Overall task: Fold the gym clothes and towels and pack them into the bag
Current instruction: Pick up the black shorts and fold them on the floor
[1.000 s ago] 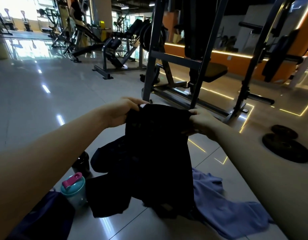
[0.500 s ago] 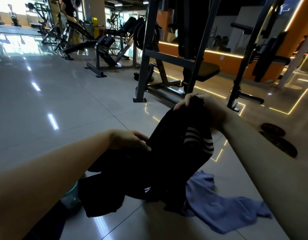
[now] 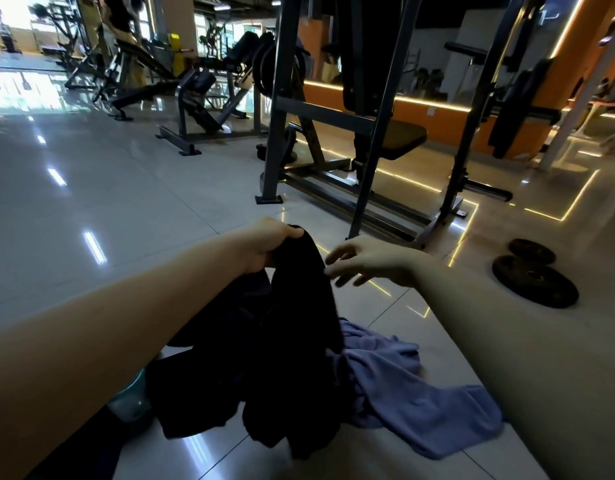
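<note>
Cloth in dark folds hangs from the left hand (image 3: 274,242), whose curled fingers grip the bunched top of a black garment (image 3: 299,323). The garment drops from there to the tiled floor (image 3: 91,202), its lower end heaped near the middle. The right hand (image 3: 371,261) hovers just right of the gripped end, fingers spread and relaxed, holding nothing; whether its fingertips touch the fabric cannot be told. A blue towel (image 3: 420,410) lies crumpled on the floor at near right, its left edge tucked under the garment. At near left a teal bottle (image 3: 129,400) peeks out below the left forearm. Two weight plates (image 3: 534,282) lie flat to the right. A dark machine frame (image 3: 333,116) stands farther back.
</note>
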Demonstrator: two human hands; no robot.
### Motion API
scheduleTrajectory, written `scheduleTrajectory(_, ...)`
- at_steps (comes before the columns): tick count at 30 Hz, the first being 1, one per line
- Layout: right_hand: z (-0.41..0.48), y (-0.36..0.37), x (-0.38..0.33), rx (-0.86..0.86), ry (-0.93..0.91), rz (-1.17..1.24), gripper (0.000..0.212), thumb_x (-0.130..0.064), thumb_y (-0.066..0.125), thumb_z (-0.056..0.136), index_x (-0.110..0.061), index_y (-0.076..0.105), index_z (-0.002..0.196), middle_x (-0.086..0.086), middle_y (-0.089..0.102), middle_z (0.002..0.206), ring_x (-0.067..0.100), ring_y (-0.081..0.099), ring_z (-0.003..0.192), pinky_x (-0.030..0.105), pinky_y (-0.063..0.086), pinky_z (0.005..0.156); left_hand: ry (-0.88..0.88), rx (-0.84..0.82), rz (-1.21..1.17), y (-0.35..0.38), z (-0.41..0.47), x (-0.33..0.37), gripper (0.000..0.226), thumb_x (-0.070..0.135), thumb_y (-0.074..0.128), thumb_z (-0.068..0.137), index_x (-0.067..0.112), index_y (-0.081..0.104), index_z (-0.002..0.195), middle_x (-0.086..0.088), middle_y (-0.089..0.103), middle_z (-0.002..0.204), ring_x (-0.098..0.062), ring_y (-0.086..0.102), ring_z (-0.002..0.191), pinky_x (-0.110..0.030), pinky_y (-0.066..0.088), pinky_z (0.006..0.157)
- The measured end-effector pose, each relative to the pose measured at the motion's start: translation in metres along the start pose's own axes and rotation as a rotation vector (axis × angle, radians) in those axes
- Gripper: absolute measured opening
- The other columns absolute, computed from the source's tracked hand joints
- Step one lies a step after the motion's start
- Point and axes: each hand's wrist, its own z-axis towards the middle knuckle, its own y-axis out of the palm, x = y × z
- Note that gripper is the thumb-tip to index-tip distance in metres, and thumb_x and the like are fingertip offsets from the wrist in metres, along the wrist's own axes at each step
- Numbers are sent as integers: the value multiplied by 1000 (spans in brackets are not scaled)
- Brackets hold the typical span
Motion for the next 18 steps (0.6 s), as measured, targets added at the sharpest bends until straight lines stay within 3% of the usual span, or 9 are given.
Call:
scheduleTrajectory(2, 2, 12, -12, -56, 1, -11, 56, -44, 70, 87, -13, 59, 133, 8, 69, 121, 24, 68, 109, 41, 52, 95, -1, 46, -57, 14, -2, 8, 27, 14, 56, 102, -2, 54, 123, -13, 62, 95, -21, 61, 74, -28, 53, 57)
scheduleTrajectory(4, 9, 23, -14, 35, -12, 42, 43, -34, 68, 94, -13, 60, 130, 11, 68, 118, 26, 67, 107, 44, 52, 94, 8, 67, -138, 20, -5, 16, 20, 10, 55, 102, 2, 50, 120, -12, 58, 91, -20, 57, 66, -25, 49, 44)
scheduleTrajectory(5, 12, 25, -12, 91, -30, 103, 31, -24, 65, 97, -12, 61, 126, 12, 67, 115, 26, 66, 104, 42, 53, 91, 22, 63, -169, 19, -3, 19, 23, 7, 57, 100, 1, 51, 122, -14, 62, 97, -23, 63, 72, -25, 52, 43)
scheduleTrajectory(7, 14, 22, -6, 148, -66, 236, 19, -11, 56, 100, -15, 60, 118, 12, 64, 107, 23, 64, 93, 36, 52, 81, 72, 31, -202, 15, -2, 24, 28, 6, 62, 97, 1, 54, 123, -17, 67, 111, -27, 72, 87, -30, 59, 54)
scheduleTrajectory(10, 11, 11, -5, 179, -146, 411, 20, -9, 52, 100, -12, 58, 120, 13, 58, 103, 22, 58, 83, 34, 45, 73, 180, -31, -121, -4, -7, 27, 17, 10, 62, 97, 5, 64, 113, -10, 70, 103, -20, 73, 89, -33, 62, 75)
scheduleTrajectory(14, 4, -7, -7, 205, -189, 690, 22, -7, 46, 101, -14, 55, 121, 26, 50, 129, 37, 49, 111, 44, 41, 95, 200, -113, 193, -34, -4, 8, 11, 6, 60, 97, 7, 68, 104, -10, 69, 99, -21, 66, 91, -41, 56, 92)
scheduleTrajectory(16, 2, -13, -7, 214, -188, 766, 23, -9, 48, 101, -15, 56, 121, 27, 48, 141, 37, 48, 118, 48, 37, 104, 161, -315, 258, -43, -2, -3, 27, 12, 67, 93, 9, 66, 120, -9, 70, 110, -22, 67, 101, -42, 52, 98)
scheduleTrajectory(18, 3, -16, -7, 254, -163, 837, 25, -13, 51, 100, -14, 57, 124, 24, 50, 145, 36, 52, 118, 44, 38, 103, 127, -507, 248, -39, -3, -9, 45, 17, 69, 89, 16, 59, 133, -5, 68, 126, -20, 65, 116, -36, 52, 100)
